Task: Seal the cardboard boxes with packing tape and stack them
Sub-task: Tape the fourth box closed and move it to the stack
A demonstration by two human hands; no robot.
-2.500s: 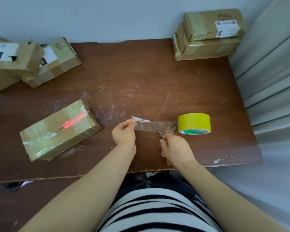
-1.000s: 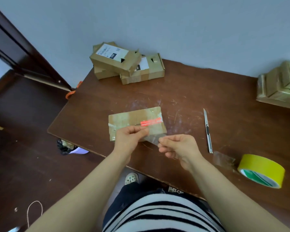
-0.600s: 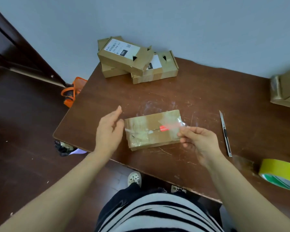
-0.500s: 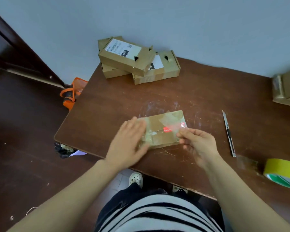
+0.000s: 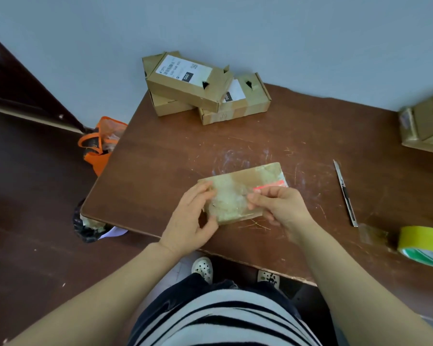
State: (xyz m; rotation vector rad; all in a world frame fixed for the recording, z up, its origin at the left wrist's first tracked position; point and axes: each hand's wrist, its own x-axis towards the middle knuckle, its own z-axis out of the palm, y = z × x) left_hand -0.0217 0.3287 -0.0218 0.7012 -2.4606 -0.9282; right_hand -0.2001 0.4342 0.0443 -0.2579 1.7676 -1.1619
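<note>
Clear tape strip [image 5: 229, 199] now spans the cardboard box [image 5: 251, 175]. The right hand [image 5: 281, 208] pinches its three-o'clock end, and the left hand [image 5: 189, 222] has shifted to grip the box's nine-o'clock end. Sealing looks nearly finished.

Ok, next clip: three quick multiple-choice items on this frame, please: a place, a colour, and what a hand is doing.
1. Where does the utility knife lie?
A. on the table, right of the box under the hands
B. on the floor
C. atop the far boxes

2. What colour is the tape roll?
A. red
B. yellow
C. blue

3. What is the right hand doing?
A. gripping the knife
B. lying flat on the roll
C. its fingers pinch clear tape over the box

1 A: it lies on bare wood between box and roll.
2 B: its outer band is yellow.
3 C: thumb and forefinger meet on the strip.
</note>
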